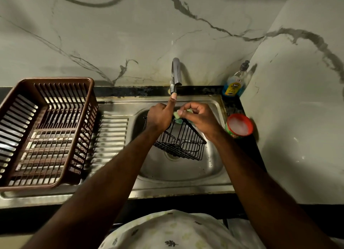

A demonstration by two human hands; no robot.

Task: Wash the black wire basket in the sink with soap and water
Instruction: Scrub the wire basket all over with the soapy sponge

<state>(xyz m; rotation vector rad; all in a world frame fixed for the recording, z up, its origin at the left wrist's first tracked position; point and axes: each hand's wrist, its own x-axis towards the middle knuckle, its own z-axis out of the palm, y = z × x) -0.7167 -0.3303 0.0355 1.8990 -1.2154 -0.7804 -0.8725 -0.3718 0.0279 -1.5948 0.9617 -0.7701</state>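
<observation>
The black wire basket [181, 143] is tilted over the steel sink [186, 170], above the drain. My left hand [160, 116] grips its upper left rim, with the thumb stretched up toward the tap's spout. My right hand [200, 117] pinches a small green sponge [177, 115] against the basket's top edge. The chrome tap [176, 74] stands behind the hands; I cannot tell whether water runs from it.
A brown plastic dish rack [44, 133] sits on the ribbed drainboard to the left. A bottle of blue dish liquid [235, 83] stands in the back right corner. A red tub of foamy soap [239, 125] sits right of the sink. Marble walls close in behind and right.
</observation>
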